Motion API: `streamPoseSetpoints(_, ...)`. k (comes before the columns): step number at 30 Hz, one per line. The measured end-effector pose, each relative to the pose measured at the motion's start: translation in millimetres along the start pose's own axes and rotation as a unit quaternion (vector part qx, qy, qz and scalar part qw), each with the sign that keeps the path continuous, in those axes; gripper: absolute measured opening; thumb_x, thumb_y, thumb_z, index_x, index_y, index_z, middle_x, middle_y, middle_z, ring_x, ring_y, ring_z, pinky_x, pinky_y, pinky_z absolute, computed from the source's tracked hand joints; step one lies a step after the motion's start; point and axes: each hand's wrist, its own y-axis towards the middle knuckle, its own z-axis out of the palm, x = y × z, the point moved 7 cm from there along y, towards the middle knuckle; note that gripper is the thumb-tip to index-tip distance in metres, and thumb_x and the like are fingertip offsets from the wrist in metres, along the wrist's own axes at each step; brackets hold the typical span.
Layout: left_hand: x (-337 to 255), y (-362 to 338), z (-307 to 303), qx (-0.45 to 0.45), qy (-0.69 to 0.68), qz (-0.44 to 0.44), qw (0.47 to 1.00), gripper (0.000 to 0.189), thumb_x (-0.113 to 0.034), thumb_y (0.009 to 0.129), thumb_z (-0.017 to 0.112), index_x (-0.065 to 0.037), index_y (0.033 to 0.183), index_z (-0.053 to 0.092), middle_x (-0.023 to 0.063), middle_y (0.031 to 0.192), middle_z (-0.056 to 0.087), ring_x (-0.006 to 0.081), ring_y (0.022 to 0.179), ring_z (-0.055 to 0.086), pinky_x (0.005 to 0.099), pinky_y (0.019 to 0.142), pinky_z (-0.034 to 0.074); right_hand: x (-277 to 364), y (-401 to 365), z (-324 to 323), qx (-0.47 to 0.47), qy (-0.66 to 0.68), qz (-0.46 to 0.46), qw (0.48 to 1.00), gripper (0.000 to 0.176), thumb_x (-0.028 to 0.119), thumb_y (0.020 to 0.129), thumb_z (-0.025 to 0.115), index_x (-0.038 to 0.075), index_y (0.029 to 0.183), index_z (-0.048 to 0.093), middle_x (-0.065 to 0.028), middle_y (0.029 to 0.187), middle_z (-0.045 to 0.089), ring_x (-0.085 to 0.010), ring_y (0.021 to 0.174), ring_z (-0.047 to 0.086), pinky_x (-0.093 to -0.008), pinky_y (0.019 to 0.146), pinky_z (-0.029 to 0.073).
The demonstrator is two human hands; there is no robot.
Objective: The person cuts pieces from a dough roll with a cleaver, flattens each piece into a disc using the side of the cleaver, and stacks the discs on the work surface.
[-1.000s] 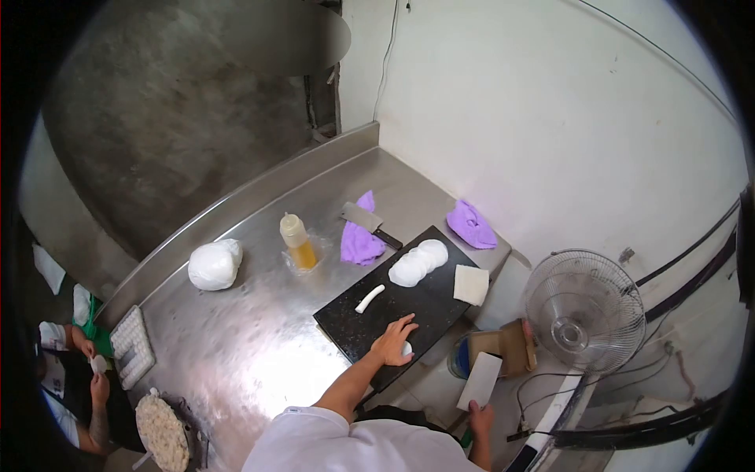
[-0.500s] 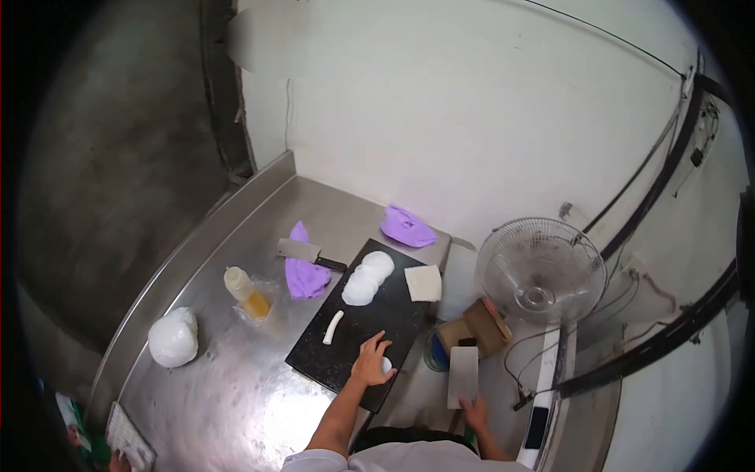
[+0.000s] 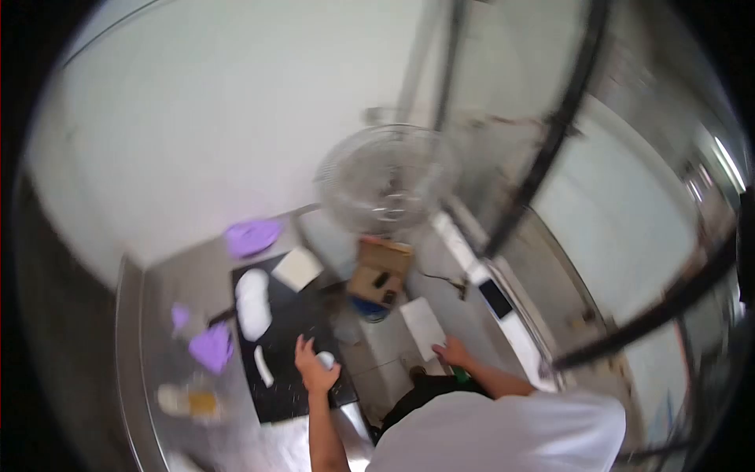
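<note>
My left hand (image 3: pixel 316 368) rests on the black board (image 3: pixel 297 334) with its fingers spread. A small white dough disc (image 3: pixel 325 361) sits between its thumb and forefinger. Farther left on the board lies a short white dough roll (image 3: pixel 263 366), and beyond that a row of overlapping white dough rounds (image 3: pixel 253 305). Off the board's right side, my right hand (image 3: pixel 450 352) grips a cleaver (image 3: pixel 422 326) with a broad rectangular blade; green shows by the hand. A folded pale cloth (image 3: pixel 298 269) overlaps the board's far right corner.
Purple cloths (image 3: pixel 253 237) lie behind and left of the board. A squeeze bottle (image 3: pixel 190 402) of yellow liquid is at the lower left. Past the board stand a cardboard box (image 3: pixel 381 271) and a wire-guard fan (image 3: pixel 385 177). A phone (image 3: pixel 495 299) rests on the right ledge.
My view has swung to the right, blurring the scene, so the board and bottle appear farther left. Both hands keep about the same places relative to the board.
</note>
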Motion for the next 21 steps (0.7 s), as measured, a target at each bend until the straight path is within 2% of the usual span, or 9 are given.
streamPoseSetpoints(2, 1.7, -3.3, 9.3, 0.002, -0.001, 0.000, 1.000, 0.085, -0.021, 0.059, 0.075, 0.003, 0.136, 0.047, 0.0291, 0.151, 0.040, 0.0473, 0.140, 0.038, 0.0527, 0.117, 0.031, 3.5, -16.8, -13.2, -0.094, 0.028, -0.008, 0.995, 0.047, 0.042, 0.091, 0.072, -0.001, 0.107, 0.066, -0.0187, 0.084, 0.070, -0.0260, 0.060, 0.067, -0.0414, 0.060, 0.054)
streamPoseSetpoints(4, -0.9, -7.0, 10.6, 0.002, 0.005, -0.013, 1.000, 0.083, -0.017, 0.061, 0.071, 0.003, 0.138, 0.046, 0.0249, 0.151, 0.040, 0.0450, 0.140, 0.039, 0.0528, 0.117, 0.030, -2.4, -28.6, -10.4, -0.071, 0.048, 0.073, 0.994, 0.067, 0.055, 0.087, 0.071, -0.008, 0.107, 0.065, -0.0306, 0.102, 0.068, -0.0427, 0.094, 0.069, -0.0503, 0.085, 0.052)
streamPoseSetpoints(10, -11.9, -12.5, 12.3, -0.007, 0.025, 0.013, 1.000, 0.078, -0.017, 0.064, 0.069, 0.004, 0.136, 0.047, 0.0250, 0.149, 0.040, 0.0454, 0.137, 0.041, 0.0535, 0.115, 0.032, -9.7, -35.8, -6.0, -0.106, 0.020, 0.041, 0.993, 0.077, 0.062, 0.082, 0.072, -0.010, 0.108, 0.065, -0.0310, 0.103, 0.069, -0.0432, 0.095, 0.070, -0.0491, 0.087, 0.052)
streamPoseSetpoints(11, -16.9, -13.3, 10.5, 0.002, 0.027, 0.019, 0.999, 0.078, -0.017, 0.064, 0.069, 0.004, 0.136, 0.047, 0.0250, 0.149, 0.040, 0.0454, 0.137, 0.041, 0.0535, 0.115, 0.032, -14.8, -35.6, -2.5, -0.108, 0.027, 0.048, 0.993, 0.077, 0.062, 0.082, 0.072, -0.010, 0.108, 0.065, -0.0310, 0.103, 0.069, -0.0432, 0.095, 0.070, -0.0491, 0.087, 0.052)
streamPoseSetpoints(13, -24.8, -15.8, 8.5, 0.012, 0.070, 0.030, 0.997, 0.076, -0.016, 0.065, 0.069, 0.005, 0.135, 0.048, 0.0260, 0.147, 0.041, 0.0467, 0.136, 0.041, 0.0536, 0.115, 0.032, -20.7, -34.1, 8.5, 0.014, 0.128, 0.116, 0.985, 0.081, 0.063, 0.081, 0.073, -0.011, 0.113, 0.064, -0.0321, 0.106, 0.069, -0.0435, 0.096, 0.070, -0.0485, 0.087, 0.052)
streamPoseSetpoints(14, -22.9, -15.2, 10.1, 0.017, 0.072, 0.032, 0.997, 0.076, -0.016, 0.065, 0.069, 0.005, 0.135, 0.048, 0.0260, 0.147, 0.041, 0.0467, 0.136, 0.041, 0.0536, 0.115, 0.032, -18.7, -34.9, 10.4, 0.016, 0.132, 0.119, 0.984, 0.081, 0.063, 0.081, 0.073, -0.011, 0.113, 0.064, -0.0321, 0.106, 0.069, -0.0435, 0.096, 0.070, -0.0485, 0.087, 0.052)
streamPoseSetpoints(16, -14.8, -15.3, 13.1, 0.009, 0.056, 0.053, 0.997, 0.074, -0.017, 0.065, 0.069, 0.004, 0.134, 0.049, 0.0268, 0.145, 0.041, 0.0476, 0.135, 0.041, 0.0543, 0.115, 0.032, -18.6, -31.4, 5.7, -0.073, 0.057, 0.046, 0.995, 0.063, 0.055, 0.085, 0.074, -0.003, 0.108, 0.067, -0.0202, 0.090, 0.072, -0.0327, 0.078, 0.070, -0.0456, 0.073, 0.055)
streamPoseSetpoints(20, -7.6, -4.8, 13.2, 0.049, 0.050, 0.088, 0.994, 0.070, -0.018, 0.068, 0.075, -0.001, 0.132, 0.055, 0.0245, 0.136, 0.055, 0.0461, 0.132, 0.046, 0.0526, 0.115, 0.036, -14.5, -23.0, 5.8, -0.102, -0.015, -0.003, 0.995, 0.062, 0.053, 0.085, 0.077, -0.004, 0.106, 0.067, -0.0164, 0.080, 0.070, -0.0281, 0.065, 0.068, -0.0417, 0.061, 0.055)
streamPoseSetpoints(21, -1.5, -3.2, 13.8, 0.070, 0.054, 0.094, 0.992, 0.066, -0.017, 0.068, 0.076, -0.002, 0.130, 0.057, 0.0221, 0.133, 0.058, 0.0440, 0.131, 0.049, 0.0513, 0.114, 0.037, -6.5, -31.7, 3.1, -0.023, 0.090, 0.075, 0.993, 0.062, 0.054, 0.086, 0.076, -0.004, 0.105, 0.068, -0.0186, 0.083, 0.071, -0.0305, 0.067, 0.068, -0.0442, 0.065, 0.055)
